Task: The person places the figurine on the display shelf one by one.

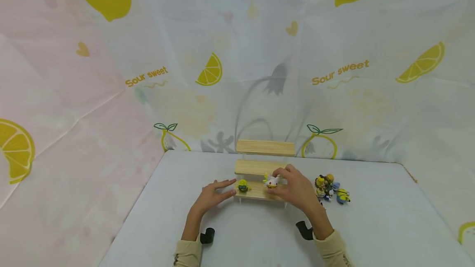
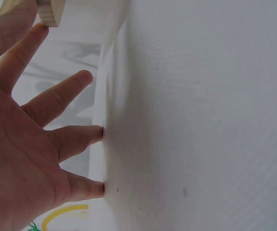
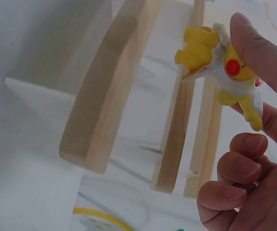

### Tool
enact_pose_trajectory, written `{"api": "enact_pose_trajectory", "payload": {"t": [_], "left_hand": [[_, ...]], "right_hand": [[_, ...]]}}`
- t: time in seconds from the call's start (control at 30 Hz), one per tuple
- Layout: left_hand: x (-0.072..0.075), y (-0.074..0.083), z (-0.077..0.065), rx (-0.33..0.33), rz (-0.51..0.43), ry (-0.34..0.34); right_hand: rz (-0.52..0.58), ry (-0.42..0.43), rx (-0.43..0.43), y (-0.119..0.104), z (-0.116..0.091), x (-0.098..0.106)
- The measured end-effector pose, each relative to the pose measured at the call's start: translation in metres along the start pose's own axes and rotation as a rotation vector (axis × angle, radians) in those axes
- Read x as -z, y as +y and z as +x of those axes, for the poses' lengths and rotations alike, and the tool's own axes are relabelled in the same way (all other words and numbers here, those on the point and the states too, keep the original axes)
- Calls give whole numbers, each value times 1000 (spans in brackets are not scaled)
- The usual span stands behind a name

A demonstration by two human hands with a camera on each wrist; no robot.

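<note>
My right hand [image 1: 297, 186] pinches a small yellow and white figurine [image 1: 272, 181] between thumb and fingers, over the right part of the lowest board of a three-tier wooden shelf [image 1: 256, 194]. In the right wrist view the figurine [image 3: 232, 70] shows red cheeks and is tilted, with the other fingers curled below it. A yellow-green figurine [image 1: 243, 186] stands at the left end of that lowest board. Beside it, my left hand [image 1: 211, 197] has its fingers spread. The left wrist view shows its thumb and index fingertip right at a wooden board end [image 2: 52, 12].
Several small figurines [image 1: 324, 184] lie clustered on the white tabletop [image 1: 256, 234] to the right of the shelf. A yellow and blue figurine [image 1: 343, 196] lies at the cluster's right side. Behind the table hangs a lemon-printed cloth [image 1: 259, 106].
</note>
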State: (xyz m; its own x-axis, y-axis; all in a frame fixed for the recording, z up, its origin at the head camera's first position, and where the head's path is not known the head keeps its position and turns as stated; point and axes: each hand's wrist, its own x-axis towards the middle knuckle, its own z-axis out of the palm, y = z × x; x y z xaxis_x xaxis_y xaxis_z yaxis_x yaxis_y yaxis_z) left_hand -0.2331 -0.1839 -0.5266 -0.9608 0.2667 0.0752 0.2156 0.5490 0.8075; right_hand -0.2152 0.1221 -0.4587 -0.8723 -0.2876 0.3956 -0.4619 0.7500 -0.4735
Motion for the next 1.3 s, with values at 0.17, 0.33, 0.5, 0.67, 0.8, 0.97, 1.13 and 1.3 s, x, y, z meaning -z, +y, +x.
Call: {"api": "enact_pose_trajectory", "payload": {"t": [0.17,0.33,0.5,0.67,0.8,0.97,1.13,1.3], "left_hand": [[0,0,0,-3,4,0],[0,0,0,-13,5,-1],[0,1,0,-21,7,-5],[0,0,0,-30,9,-9],[-1,-1,0,-26,15,4],[-1,-2,0,-21,15,7],[0,-1,0,-18,15,8],[0,-1,0,-26,4,5]], "right_hand": [[4,10,5,-3,1,-9],[0,17,7,-5,2,-16],[-22,1,-6,-5,1,-23],[-51,12,-10,-5,0,-28],[-66,19,-7,-5,1,-31],[-76,10,-20,-8,1,-32],[-79,-2,-22,-10,1,-31],[-69,-20,-35,-11,2,-30]]}}
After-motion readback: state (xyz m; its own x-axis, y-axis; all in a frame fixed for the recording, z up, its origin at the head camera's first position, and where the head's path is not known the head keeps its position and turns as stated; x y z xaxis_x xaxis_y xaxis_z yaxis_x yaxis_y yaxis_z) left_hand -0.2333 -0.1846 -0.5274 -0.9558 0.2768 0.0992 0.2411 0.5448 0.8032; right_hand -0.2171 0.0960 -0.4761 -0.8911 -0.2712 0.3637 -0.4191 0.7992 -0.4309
